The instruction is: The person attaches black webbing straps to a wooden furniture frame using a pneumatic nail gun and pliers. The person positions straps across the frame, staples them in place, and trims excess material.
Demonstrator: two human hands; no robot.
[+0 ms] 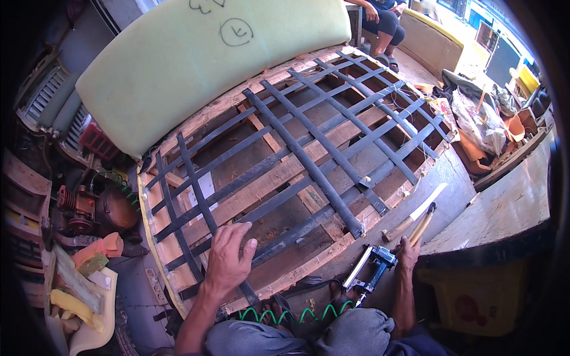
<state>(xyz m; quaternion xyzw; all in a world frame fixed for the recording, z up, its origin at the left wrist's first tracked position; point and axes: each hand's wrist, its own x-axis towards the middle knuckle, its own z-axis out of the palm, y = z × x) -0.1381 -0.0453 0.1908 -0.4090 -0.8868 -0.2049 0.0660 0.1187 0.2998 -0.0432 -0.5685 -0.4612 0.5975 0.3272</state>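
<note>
My left hand (230, 258) is open over the near left part of a wooden sofa frame (314, 261), fingers stretched forward and thumb apart. Woven dark elastic straps (306, 163) criss-cross the frame. On the right, my right hand (408, 254) is closed round the lower end of a wooden-handled tool (423, 224) with a dark tip; its exact kind does not show. Beside it on the floor lies a knife (418, 209) with a pale blade and wooden handle. A blue staple gun (380, 267) lies left of my right hand, joined to a green coiled air hose (285, 314).
A pale green foam backrest (214, 65) with black handwritten marks stands behind the frame. An air compressor (80, 207) and foam scraps (98, 249) are at left. Far right stands a box of scraps (499, 133). Another person (383, 26) sits at the back.
</note>
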